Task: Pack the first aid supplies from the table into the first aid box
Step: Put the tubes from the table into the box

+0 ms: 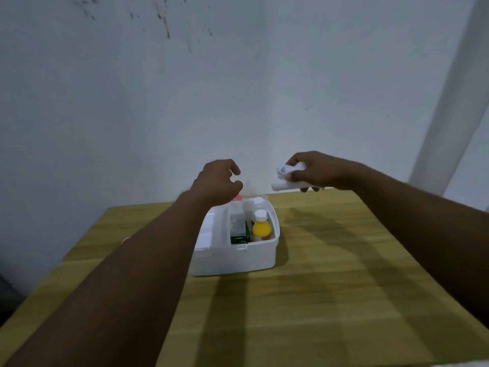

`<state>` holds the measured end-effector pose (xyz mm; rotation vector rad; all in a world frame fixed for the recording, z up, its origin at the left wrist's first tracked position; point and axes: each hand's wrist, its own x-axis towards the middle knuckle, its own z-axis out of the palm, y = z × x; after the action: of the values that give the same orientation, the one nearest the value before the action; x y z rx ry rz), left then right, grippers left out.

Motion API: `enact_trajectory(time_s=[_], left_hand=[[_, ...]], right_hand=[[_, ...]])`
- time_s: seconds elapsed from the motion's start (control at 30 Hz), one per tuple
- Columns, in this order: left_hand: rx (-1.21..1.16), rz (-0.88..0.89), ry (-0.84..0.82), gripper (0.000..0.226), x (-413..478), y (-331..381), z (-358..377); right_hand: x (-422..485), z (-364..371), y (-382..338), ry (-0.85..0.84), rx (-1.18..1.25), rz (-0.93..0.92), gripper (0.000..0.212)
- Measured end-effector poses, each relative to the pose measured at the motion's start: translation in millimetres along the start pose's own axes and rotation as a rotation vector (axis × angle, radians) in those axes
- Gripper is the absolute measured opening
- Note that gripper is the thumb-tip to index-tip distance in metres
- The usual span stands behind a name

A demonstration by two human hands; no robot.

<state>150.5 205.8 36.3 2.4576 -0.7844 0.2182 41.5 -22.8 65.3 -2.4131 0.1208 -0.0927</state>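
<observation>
A white first aid box (260, 254) stands open on the wooden table (330, 287). Inside it I see a yellow bottle with a white cap (261, 227), a grey-white carton (237, 224) and something green (239, 239) beneath. My right hand (315, 172) is raised above and right of the box, gripping white rolled supplies (284, 178), blurred. My left hand (219, 182) hovers over the box's back left corner, fingers curled apart, holding nothing. My left forearm hides the box's left side.
A pale wall rises right behind the table's far edge. A white vertical post (449, 102) stands at the right. A small pink-red bit (237, 198) shows behind the box near my left hand.
</observation>
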Motion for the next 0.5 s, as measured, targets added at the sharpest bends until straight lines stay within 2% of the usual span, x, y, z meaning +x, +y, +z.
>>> enact_trajectory(time_s=[0.1, 0.23, 0.37, 0.5], left_hand=[[0.017, -0.001, 0.015, 0.027, -6.6, -2.7, -8.2], [0.034, -0.023, 0.032, 0.027, -18.0, -11.5, -17.4], [0.033, -0.064, 0.033, 0.029, -28.8, -21.7, -23.1], [0.021, -0.076, 0.034, 0.030, -34.2, -28.9, -25.4]], right_hand=[[-10.7, -14.8, -43.9, -0.193, -0.014, -0.028, 0.029], [-12.2, 7.8, -76.7, -0.431, -0.097, -0.021, 0.035], [-6.7, 40.4, -88.4, -0.433, -0.420, -0.123, 0.042], [-6.1, 55.7, -92.5, -0.455, -0.677, -0.113, 0.044]])
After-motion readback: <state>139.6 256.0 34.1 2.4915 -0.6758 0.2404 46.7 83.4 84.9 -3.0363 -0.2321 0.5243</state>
